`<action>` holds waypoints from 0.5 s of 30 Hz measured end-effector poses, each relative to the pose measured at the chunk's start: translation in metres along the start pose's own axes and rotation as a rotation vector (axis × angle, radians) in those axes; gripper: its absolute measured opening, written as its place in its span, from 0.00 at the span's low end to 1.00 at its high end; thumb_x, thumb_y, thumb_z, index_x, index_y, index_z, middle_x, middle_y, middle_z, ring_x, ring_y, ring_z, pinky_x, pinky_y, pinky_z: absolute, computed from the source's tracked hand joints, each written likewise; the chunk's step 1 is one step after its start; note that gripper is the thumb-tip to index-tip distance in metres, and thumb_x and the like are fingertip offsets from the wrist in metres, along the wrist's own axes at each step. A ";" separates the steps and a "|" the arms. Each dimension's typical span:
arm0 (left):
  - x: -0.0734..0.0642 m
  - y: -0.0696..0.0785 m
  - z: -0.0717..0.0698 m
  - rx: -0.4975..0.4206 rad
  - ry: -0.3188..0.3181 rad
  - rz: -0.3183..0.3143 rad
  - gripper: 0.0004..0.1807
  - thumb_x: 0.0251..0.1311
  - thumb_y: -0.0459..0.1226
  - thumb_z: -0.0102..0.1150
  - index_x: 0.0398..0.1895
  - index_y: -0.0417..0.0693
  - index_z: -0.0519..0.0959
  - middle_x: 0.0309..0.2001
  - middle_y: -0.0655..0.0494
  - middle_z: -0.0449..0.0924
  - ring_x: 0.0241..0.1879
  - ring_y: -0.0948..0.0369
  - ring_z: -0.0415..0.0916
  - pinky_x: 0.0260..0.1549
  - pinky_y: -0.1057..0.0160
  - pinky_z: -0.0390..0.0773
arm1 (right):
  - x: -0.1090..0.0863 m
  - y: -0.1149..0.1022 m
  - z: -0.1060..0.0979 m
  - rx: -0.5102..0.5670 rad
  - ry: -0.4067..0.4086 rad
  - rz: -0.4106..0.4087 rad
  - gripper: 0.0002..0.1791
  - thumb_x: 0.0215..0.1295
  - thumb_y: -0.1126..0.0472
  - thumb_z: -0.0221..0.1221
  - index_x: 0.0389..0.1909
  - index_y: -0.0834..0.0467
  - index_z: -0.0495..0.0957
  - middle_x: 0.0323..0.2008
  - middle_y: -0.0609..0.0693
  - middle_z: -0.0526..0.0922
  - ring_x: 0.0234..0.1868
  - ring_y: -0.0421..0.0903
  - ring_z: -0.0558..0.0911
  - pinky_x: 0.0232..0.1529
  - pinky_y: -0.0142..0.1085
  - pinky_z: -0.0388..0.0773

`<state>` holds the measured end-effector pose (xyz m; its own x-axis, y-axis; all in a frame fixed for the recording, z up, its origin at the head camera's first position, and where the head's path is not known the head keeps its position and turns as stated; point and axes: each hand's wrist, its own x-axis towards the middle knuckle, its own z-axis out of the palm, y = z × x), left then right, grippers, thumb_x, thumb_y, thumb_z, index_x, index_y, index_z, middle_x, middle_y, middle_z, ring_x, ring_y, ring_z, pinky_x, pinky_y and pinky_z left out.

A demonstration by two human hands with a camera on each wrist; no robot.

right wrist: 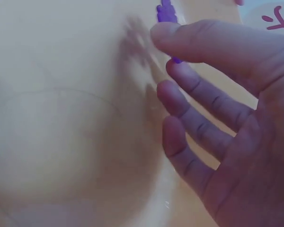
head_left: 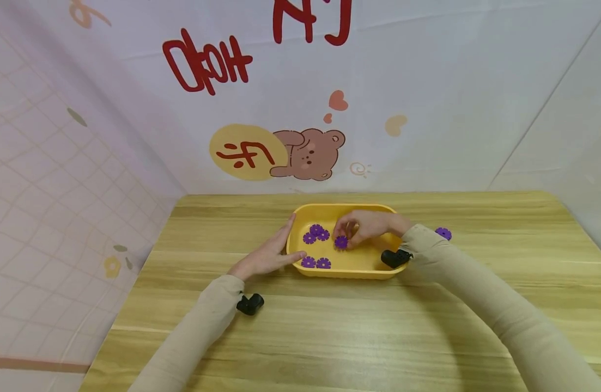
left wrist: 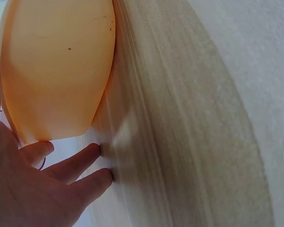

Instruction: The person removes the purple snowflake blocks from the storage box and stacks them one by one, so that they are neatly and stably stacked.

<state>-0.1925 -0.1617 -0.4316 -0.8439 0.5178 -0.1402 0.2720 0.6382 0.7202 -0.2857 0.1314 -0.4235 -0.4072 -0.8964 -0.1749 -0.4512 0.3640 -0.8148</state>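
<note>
Desk (head_left: 329,326) bearing a yellow, round-cornered tub (head_left: 349,274)
Left grip (head_left: 268,258) lies spread against the tub's end; right grip (head_left: 370,224) pinches a flat, round purple piece (head_left: 341,244), notched at the edge with a pale centre, inside the tub near matching pieces (head_left: 309,239).

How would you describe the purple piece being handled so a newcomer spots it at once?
On the wooden table sits a yellow tray. Inside the tray, the right hand pinches a purple toothed disc. Only this one is pinched; the other visible discs lie unheld.
</note>
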 end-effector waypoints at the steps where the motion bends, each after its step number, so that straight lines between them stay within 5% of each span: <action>1: 0.000 0.000 0.000 0.002 -0.001 0.000 0.53 0.66 0.53 0.54 0.76 0.53 0.26 0.76 0.52 0.29 0.74 0.56 0.34 0.70 0.56 0.41 | -0.002 -0.002 -0.002 0.006 0.009 0.006 0.18 0.55 0.72 0.65 0.48 0.64 0.78 0.42 0.53 0.81 0.42 0.53 0.78 0.46 0.44 0.77; 15: -0.001 0.003 -0.001 -0.007 0.008 0.006 0.53 0.67 0.53 0.54 0.76 0.51 0.26 0.76 0.52 0.29 0.74 0.55 0.34 0.70 0.55 0.41 | -0.028 -0.025 -0.021 0.014 0.083 0.052 0.17 0.57 0.69 0.64 0.48 0.64 0.77 0.42 0.53 0.80 0.43 0.53 0.78 0.43 0.40 0.79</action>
<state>-0.1911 -0.1609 -0.4292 -0.8459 0.5173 -0.1302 0.2742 0.6311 0.7256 -0.2792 0.1528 -0.3866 -0.4943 -0.8523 -0.1711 -0.4170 0.4052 -0.8136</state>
